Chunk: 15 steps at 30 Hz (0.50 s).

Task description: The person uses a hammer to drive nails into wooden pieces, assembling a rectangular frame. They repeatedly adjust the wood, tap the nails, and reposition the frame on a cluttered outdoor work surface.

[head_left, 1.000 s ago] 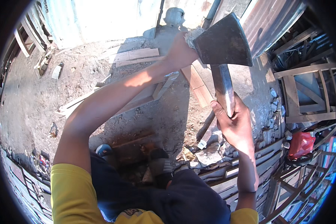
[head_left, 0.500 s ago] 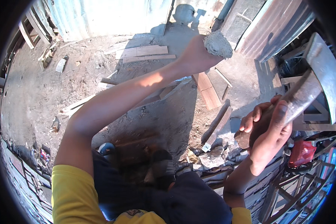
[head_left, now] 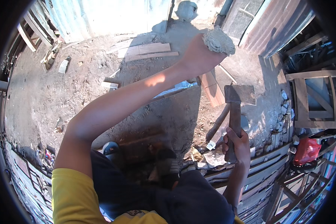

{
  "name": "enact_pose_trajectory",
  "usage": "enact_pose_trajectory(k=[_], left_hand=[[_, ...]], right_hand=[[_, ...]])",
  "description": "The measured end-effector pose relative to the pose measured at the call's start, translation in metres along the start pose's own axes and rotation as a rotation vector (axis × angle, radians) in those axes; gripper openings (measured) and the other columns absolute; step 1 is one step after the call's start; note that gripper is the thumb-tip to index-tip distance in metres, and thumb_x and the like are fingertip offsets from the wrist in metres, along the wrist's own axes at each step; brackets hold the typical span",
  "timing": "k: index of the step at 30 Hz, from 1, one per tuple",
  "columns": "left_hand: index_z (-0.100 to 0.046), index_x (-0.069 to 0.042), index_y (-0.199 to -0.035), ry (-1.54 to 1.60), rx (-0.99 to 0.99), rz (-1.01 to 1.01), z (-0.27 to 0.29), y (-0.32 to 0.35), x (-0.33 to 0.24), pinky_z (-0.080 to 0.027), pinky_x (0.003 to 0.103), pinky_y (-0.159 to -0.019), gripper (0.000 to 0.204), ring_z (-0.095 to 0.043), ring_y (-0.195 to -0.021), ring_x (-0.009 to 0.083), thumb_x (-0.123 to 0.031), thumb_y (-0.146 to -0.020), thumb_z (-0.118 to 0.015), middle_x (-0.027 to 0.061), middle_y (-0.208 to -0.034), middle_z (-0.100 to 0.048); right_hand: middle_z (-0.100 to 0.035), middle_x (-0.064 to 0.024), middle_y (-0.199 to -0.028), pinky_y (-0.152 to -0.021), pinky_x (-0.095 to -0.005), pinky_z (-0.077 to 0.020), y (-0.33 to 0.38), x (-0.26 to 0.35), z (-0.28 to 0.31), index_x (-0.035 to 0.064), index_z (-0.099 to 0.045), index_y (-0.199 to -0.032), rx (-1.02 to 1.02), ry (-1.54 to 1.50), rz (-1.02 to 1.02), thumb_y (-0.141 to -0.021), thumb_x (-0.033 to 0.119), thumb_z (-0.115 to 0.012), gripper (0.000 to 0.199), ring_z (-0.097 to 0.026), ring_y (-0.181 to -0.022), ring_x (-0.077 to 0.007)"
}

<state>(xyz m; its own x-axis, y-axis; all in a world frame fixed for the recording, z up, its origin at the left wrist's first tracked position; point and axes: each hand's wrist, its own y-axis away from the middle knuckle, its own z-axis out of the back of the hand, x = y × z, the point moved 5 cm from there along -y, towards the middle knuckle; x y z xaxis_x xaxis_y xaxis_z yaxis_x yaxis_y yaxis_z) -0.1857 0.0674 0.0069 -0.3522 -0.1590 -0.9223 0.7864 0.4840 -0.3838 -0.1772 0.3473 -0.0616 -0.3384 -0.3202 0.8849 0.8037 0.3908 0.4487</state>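
Observation:
My left hand [head_left: 198, 56] is stretched out and raised, gripping the top end of an upright piece of wood [head_left: 218, 41] whose rough, fibrous cut end faces the camera. My right hand [head_left: 237, 143] grips the handle of an axe [head_left: 237, 100]. Its dark metal head points up and to the right, lower than the wood's top and just right of it. The rest of the wood below my left hand is hidden by the hand and forearm. My legs in dark trousers and a yellow shirt fill the lower middle.
Flat boards [head_left: 147, 50] lie on the dirt ground ahead, and reddish planks [head_left: 212, 87] lie beside the wood. A wooden frame [head_left: 311, 97] and a red container [head_left: 306, 151] stand at the right. Stacked planks [head_left: 250, 168] run along the lower right. Corrugated sheets [head_left: 283, 26] stand at the back.
The axe went from high by the wood's top, swung out to the right, and now sits lower, centred just right of the wood. My left hand stayed on the wood.

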Motion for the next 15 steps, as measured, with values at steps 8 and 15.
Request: enact_pose_trajectory(k=[8,15], left_hand=[[-0.059,0.011,-0.096,-0.041,-0.128,-0.025,-0.025,0.029,0.012,-0.050,0.036,-0.079,0.044,-0.065,-0.086,0.0254,-0.023,-0.073,-0.073,0.0209,-0.090,-0.066],[-0.058,0.013,-0.096,-0.124,0.145,-0.207,-0.046,0.032,0.007,-0.050,0.036,-0.077,0.043,-0.066,-0.089,0.0258,-0.021,-0.073,-0.072,0.0234,-0.091,-0.066]], right_hand=[[-0.048,-0.0042,-0.062,-0.035,-0.0213,-0.0367,0.096,0.182,0.020,-0.0007,-0.050,-0.107,-0.300,0.229,0.720,-0.097,0.034,-0.049,0.036,-0.045,-0.039,-0.0096],[-0.048,-0.0011,-0.059,-0.040,-0.0217,-0.0367,0.099,0.155,-0.026,-0.0002,-0.051,-0.105,-0.045,0.612,0.453,-0.095,0.027,-0.056,0.029,-0.045,-0.044,-0.0067]])
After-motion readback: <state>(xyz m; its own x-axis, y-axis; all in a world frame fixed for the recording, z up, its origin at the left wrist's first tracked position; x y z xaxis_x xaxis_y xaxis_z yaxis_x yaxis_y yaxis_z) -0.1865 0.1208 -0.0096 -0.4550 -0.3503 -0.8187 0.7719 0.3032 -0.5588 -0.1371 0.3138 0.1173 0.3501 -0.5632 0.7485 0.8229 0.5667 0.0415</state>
